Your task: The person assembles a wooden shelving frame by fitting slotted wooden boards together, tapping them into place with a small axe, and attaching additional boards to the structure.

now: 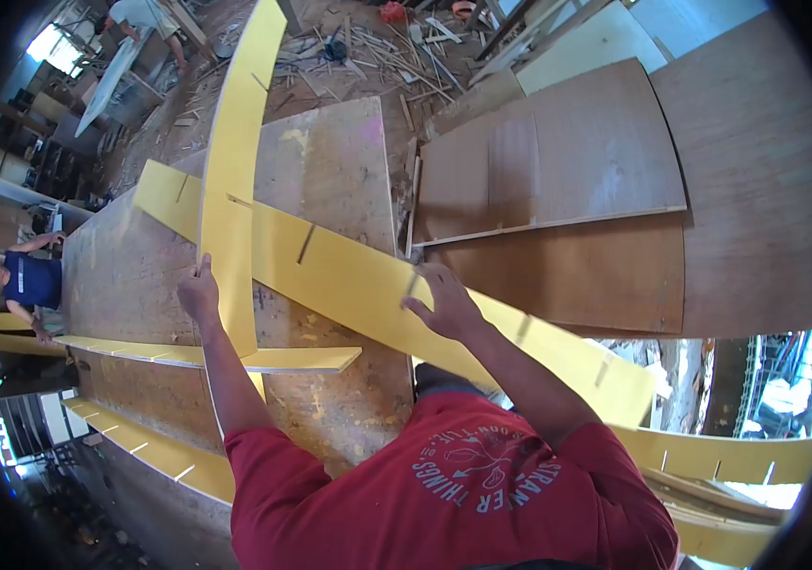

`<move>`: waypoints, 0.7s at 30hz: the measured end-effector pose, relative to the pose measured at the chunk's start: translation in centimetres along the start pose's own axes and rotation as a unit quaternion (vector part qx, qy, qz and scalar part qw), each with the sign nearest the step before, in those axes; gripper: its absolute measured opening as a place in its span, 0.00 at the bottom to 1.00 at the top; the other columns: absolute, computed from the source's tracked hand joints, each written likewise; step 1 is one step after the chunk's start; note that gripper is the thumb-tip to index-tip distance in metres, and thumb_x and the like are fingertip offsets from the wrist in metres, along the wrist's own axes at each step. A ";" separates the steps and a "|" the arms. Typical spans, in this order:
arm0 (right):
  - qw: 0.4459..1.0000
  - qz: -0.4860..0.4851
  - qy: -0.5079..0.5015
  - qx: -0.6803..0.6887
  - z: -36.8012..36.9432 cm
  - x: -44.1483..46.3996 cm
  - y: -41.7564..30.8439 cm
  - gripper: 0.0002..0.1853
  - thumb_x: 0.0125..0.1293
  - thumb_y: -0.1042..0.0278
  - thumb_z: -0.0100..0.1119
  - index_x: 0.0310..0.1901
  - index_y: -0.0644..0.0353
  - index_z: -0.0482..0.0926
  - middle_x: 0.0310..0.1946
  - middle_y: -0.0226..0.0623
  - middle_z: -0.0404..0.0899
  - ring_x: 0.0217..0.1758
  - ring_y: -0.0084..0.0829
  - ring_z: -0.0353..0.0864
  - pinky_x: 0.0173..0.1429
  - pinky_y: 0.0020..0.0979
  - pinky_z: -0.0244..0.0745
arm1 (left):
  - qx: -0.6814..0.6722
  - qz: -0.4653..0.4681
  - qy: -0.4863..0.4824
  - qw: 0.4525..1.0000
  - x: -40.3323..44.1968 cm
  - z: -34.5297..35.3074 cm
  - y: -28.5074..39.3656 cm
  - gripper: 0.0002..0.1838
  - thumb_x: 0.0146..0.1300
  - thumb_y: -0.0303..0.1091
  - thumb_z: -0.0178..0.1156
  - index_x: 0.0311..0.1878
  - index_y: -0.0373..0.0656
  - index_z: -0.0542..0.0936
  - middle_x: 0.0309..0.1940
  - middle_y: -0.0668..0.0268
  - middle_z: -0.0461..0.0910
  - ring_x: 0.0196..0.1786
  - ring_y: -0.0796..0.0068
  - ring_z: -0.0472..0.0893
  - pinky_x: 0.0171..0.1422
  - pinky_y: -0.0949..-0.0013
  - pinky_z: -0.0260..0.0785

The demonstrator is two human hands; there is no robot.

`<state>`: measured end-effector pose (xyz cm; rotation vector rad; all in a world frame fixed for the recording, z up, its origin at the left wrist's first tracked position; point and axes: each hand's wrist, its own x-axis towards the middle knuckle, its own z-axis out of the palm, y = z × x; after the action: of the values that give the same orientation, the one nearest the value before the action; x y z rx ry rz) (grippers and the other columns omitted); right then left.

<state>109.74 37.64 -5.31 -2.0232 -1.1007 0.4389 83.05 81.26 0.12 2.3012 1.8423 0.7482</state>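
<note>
My left hand (199, 290) grips the edge of a long yellow slotted board (235, 142), which rises steeply away from me. Beneath it, a second yellow slotted board (330, 275) lies slantwise across the worktable (321, 171). Above that second board, my right hand (444, 302) has its thumb and fingers apart, near one of the slots; whether it touches the surface I cannot tell. A narrower yellow strip (306, 359) runs from the left, past the foot of the first board.
At the left, a person in a dark blue shirt (34, 278) has a hand at the strip's far end. Brown plywood panels (558, 152) lie to the right. Wood scraps (415, 66) litter the floor ahead. More yellow slotted boards (729, 456) are stacked at lower right.
</note>
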 end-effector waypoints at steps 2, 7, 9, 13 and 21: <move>1.000 -0.012 0.013 0.001 -2.9 0.0 -1.5 0.34 0.74 0.44 0.67 0.72 0.57 0.74 0.68 0.53 0.77 0.73 0.54 0.76 0.78 0.51 0.70 | -0.016 0.010 0.011 1.000 0.3 0.3 -0.1 0.31 0.70 0.57 0.71 0.25 0.35 0.80 0.22 0.50 0.78 0.27 0.49 0.76 0.37 0.48 0.67; 0.977 0.144 0.022 -0.155 -12.4 -8.1 8.7 0.35 0.68 0.40 0.73 0.70 0.51 0.79 0.67 0.47 0.80 0.72 0.53 0.78 0.77 0.53 0.71 | 0.016 -0.010 -0.037 0.999 0.0 -1.1 1.4 0.27 0.70 0.58 0.69 0.34 0.38 0.89 0.27 0.47 0.85 0.33 0.44 0.84 0.41 0.45 0.74; 0.941 0.219 -0.018 -0.256 -15.9 -16.2 17.6 0.50 0.58 0.25 0.74 0.71 0.59 0.77 0.69 0.54 0.79 0.74 0.55 0.76 0.77 0.55 0.70 | 0.018 -0.008 -0.031 0.999 0.0 -1.0 0.8 0.27 0.69 0.59 0.69 0.38 0.39 0.92 0.29 0.46 0.87 0.35 0.41 0.88 0.43 0.44 0.77; 0.945 0.229 -0.082 -0.219 -20.6 -27.4 25.2 0.57 0.53 0.23 0.78 0.68 0.69 0.78 0.63 0.59 0.83 0.69 0.56 0.81 0.75 0.51 0.75 | 0.006 0.002 -0.012 1.000 -0.2 -1.0 0.9 0.28 0.70 0.59 0.68 0.32 0.38 0.88 0.26 0.47 0.85 0.33 0.40 0.85 0.40 0.45 0.74; 0.874 0.360 -0.151 -0.290 -16.6 -22.5 24.4 0.68 0.49 0.18 0.76 0.80 0.64 0.62 0.79 0.61 0.63 0.82 0.58 0.62 0.84 0.55 0.60 | -0.006 -0.015 -0.032 0.999 -0.4 -1.7 1.2 0.27 0.69 0.57 0.70 0.29 0.37 0.85 0.24 0.47 0.82 0.31 0.38 0.83 0.37 0.43 0.70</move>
<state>120.60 3.46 -14.78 -2.9810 -0.6387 0.9057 83.36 80.18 1.92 2.2566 1.8365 0.6727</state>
